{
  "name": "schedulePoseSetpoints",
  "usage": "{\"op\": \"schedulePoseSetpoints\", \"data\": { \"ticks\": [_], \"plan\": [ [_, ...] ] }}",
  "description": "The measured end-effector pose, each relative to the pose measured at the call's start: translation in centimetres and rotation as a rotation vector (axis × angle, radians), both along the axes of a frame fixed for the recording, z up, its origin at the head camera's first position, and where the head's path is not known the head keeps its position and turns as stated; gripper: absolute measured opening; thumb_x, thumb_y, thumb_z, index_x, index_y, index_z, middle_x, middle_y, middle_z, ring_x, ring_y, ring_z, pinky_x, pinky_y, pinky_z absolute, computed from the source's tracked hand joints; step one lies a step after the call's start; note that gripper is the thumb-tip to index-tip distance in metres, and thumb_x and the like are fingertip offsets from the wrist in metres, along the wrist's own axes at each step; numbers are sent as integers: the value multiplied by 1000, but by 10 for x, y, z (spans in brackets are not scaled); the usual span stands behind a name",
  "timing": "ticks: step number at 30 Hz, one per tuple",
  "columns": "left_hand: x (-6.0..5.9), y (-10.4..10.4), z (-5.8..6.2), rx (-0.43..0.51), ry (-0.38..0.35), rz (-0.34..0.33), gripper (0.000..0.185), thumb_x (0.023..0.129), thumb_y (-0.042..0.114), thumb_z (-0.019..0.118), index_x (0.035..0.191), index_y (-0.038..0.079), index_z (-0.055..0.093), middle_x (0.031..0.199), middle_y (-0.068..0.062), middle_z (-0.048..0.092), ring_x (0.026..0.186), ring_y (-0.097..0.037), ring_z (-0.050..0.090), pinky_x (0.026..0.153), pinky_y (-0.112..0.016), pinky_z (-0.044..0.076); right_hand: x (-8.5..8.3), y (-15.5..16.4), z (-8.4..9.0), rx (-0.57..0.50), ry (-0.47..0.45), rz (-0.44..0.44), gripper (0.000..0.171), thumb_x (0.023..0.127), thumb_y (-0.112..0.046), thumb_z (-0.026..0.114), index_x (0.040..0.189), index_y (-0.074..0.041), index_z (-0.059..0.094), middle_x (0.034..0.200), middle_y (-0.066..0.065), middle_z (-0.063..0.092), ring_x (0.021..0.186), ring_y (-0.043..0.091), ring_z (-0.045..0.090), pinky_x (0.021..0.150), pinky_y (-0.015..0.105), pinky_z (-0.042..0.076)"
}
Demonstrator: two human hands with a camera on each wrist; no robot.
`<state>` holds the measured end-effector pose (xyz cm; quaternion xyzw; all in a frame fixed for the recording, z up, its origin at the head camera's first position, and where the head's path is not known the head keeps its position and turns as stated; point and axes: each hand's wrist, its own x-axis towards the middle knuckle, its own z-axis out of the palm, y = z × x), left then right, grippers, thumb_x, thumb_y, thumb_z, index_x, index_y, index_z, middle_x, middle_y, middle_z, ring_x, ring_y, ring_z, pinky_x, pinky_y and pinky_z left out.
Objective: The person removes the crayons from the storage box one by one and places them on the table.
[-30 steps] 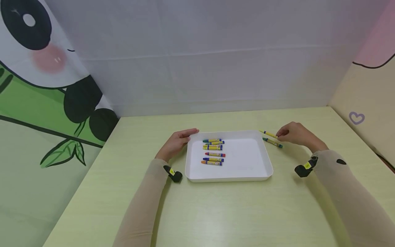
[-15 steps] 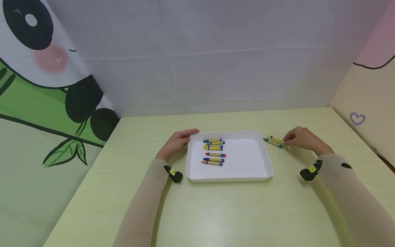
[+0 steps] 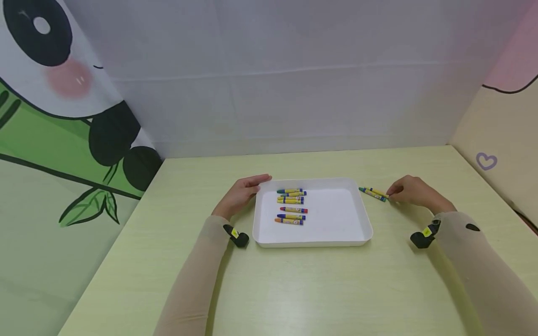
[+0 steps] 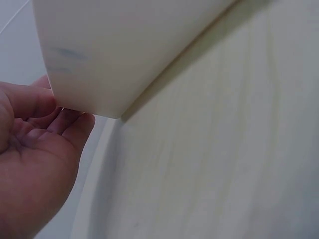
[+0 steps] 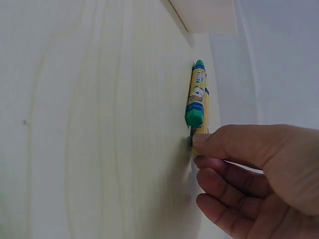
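A white tray (image 3: 328, 214) stands mid-table with several crayons (image 3: 292, 210) in a loose column at its left. My left hand (image 3: 237, 197) holds the tray by its far left corner; in the left wrist view its fingertips meet the tray's wall (image 4: 94, 59). To the right of the tray, my right hand (image 3: 414, 190) pinches the near end of a yellow crayon (image 3: 380, 192) between thumb and finger. Alongside that crayon lies a green crayon (image 5: 197, 92), which partly covers it in the right wrist view. The other fingers of the right hand are loosely curled.
The pale wooden table (image 3: 269, 289) runs back to a grey cloth wall (image 3: 294, 93). Printed panels stand on the left and right sides. A small black wrist camera (image 3: 237, 237) sits at the left wrist, and another black camera (image 3: 422, 237) at the right.
My right hand has moved right and slightly nearer with the yellow crayon, bringing it down alongside the green crayon. The left hand and tray have stayed in place.
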<state>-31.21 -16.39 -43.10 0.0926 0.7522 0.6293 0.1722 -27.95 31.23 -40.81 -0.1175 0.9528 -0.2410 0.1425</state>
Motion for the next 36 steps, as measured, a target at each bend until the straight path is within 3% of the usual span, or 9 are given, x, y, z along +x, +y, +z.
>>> {"op": "schedulePoseSetpoints", "data": {
  "ticks": [16, 22, 36],
  "plan": [
    [0, 0, 0, -18, -9, 13, 41, 101, 3, 40, 139, 14, 52, 145, 2, 50, 142, -13, 34, 117, -36, 29, 5, -3, 4, -8, 0, -3, 25, 90, -14, 62, 106, 3, 68, 102, 17, 68, 88, 24, 58, 73, 35, 49],
    [-1, -1, -1, -22, -2, 5, 41, 102, 3, 39, 139, 15, 52, 146, 3, 49, 142, -13, 34, 117, -36, 30, 5, -2, 9, -13, 42, 13, 25, 89, -14, 64, 106, 3, 68, 99, 15, 70, 87, 25, 60, 72, 39, 52],
    [-1, 1, -1, -23, 5, 12, 42, 102, 2, 39, 140, 14, 52, 146, 2, 49, 142, -13, 34, 117, -36, 30, 0, -25, 36, -55, 102, 51, 30, 91, -16, 64, 113, 5, 66, 99, 15, 71, 86, 23, 64, 71, 39, 54]
  ]
}}
